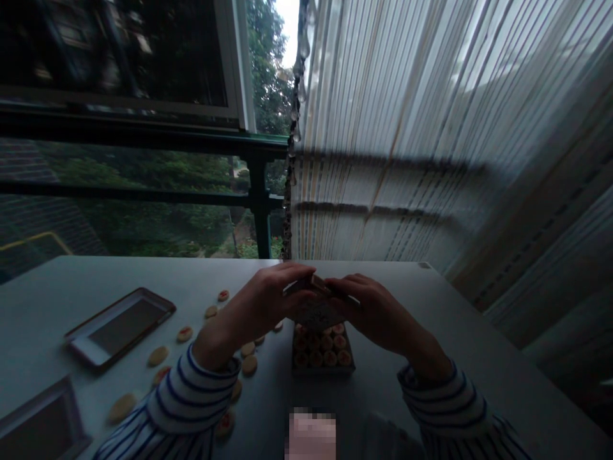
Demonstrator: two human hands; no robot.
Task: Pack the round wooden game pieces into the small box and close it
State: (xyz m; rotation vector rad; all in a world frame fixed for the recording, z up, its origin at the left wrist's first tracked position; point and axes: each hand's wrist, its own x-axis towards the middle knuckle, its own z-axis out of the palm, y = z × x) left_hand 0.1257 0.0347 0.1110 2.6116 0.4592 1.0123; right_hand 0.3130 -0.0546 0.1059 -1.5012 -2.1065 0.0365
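Both hands are raised over the middle of the table, holding one thin flat thing [318,314] between them, with a patterned face and a pale edge; it looks like a box lid or folded board. My left hand [275,291] grips its left side, fingers and thumb closed. On the right side, my right hand [366,303] does the same. Just below sits a small dark box [323,370] of round wooden discs in rows, several with red marks, like Chinese chess pieces. The held thing hides the box's far part.
Loose wooden discs [158,356] lie scattered left of the box and around my left sleeve. A shallow rectangular tray [98,364] stands on the left of the white table [383,396]. Another tray [79,415] is at the lower left. A striped curtain [383,128] hangs behind.
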